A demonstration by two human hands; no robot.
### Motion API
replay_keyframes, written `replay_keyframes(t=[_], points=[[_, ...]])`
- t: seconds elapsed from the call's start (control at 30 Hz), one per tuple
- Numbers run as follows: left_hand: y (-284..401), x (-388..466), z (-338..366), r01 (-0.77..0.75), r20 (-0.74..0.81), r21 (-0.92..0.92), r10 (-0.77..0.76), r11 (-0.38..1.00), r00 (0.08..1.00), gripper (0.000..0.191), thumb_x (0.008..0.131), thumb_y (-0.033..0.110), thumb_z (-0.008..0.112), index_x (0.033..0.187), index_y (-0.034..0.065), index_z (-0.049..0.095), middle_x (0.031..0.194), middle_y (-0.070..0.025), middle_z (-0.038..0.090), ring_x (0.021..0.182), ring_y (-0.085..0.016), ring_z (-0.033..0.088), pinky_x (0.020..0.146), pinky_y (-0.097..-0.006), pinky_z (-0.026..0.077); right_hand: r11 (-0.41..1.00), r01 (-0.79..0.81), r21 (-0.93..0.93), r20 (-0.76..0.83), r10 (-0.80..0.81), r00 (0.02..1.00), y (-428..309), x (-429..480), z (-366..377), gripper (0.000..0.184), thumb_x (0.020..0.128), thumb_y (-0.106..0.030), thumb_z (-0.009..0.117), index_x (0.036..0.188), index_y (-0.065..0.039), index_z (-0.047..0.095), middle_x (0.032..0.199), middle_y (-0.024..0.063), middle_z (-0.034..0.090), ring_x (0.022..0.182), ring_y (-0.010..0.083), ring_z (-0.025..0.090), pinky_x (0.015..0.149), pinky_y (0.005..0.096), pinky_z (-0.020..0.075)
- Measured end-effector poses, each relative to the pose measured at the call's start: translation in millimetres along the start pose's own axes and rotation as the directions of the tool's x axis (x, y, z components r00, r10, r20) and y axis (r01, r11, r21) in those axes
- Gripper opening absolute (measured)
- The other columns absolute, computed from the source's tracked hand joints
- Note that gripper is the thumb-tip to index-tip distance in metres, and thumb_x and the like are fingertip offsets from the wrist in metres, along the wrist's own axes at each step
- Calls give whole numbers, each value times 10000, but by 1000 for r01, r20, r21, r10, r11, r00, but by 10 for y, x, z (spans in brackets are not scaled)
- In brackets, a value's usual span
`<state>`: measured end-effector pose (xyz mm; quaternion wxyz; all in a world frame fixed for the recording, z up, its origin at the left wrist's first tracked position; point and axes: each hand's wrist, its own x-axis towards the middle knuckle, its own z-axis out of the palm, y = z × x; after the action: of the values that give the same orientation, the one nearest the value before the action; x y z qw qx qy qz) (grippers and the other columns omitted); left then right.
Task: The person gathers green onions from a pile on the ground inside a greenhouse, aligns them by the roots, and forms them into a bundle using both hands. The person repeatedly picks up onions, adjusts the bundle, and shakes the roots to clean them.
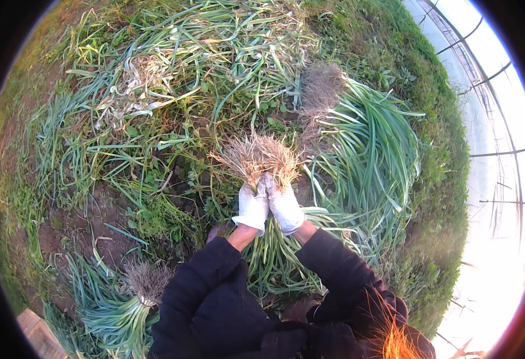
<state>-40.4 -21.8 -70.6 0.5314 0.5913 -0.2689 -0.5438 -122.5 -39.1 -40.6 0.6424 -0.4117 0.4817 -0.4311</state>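
Observation:
Side by side in front of me, my left hand (250,207) and my right hand (284,206) wear white gloves. Both are closed around a bunch of green onions, just below its brown roots (262,157), which point away from me. The bunch's green leaves (280,262) hang down between my forearms toward my body. The gloves hide the white stems and my fingers. To the right lies a large heap of green onions (370,143), with its roots (321,94) turned to the left and the leaves spread to the right.
A tied bundle of green onions (119,309) lies at lower left, roots upward. Stripped leaves and pale peelings (141,85) litter the ground ahead. A slatted crate (38,332) shows at the lower left edge. A translucent greenhouse wall with metal hoops (491,179) stands right.

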Motion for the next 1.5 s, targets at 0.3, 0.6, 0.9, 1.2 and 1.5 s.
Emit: replay_keyframes(t=[0.3,0.6,0.9,1.2,1.5], points=[[-27,-40,74,-203,113,-126,217,971,970,609,931,397,623,1324,-31,440,1261,-196,572,1138,-275,560,953,-364,429,947,-291,136,31,290,957,-176,-3,21,365,1033,-468,390,999,-128,516,794,-66,476,639,29,396,566,202,343],[-37,-66,8,-123,295,-208,182,970,938,745,844,396,704,1336,-64,385,1252,-220,562,1158,-305,537,976,-391,419,926,-305,224,127,283,951,-358,22,-32,773,963,-672,281,1468,-91,347,1405,69,483,1262,199,466,1084,337,353],[42,-44,48,-233,208,47,218,971,954,442,910,285,656,1233,4,545,1201,-150,617,1088,-290,591,947,-389,445,949,-226,220,279,161,947,-272,-29,-185,751,980,-646,227,1501,-108,286,1479,70,407,1342,213,388,1138,366,278],[45,-63,-80,-79,146,-132,98,988,984,213,951,133,608,1103,-15,629,1062,-54,668,933,-96,597,782,-288,489,123,488,-864,496,42,867,-394,-241,-259,1111,740,-722,590,1422,95,269,1449,352,269,1339,487,309,1118,562,221],[445,-215,63,206,110,-638,-177,742,978,154,899,47,651,1051,46,623,870,-35,654,776,-157,629,724,-306,535,670,242,-702,387,74,919,-703,-571,-440,1154,763,-516,745,1516,22,56,1526,329,181,1346,393,398,1101,382,341]])
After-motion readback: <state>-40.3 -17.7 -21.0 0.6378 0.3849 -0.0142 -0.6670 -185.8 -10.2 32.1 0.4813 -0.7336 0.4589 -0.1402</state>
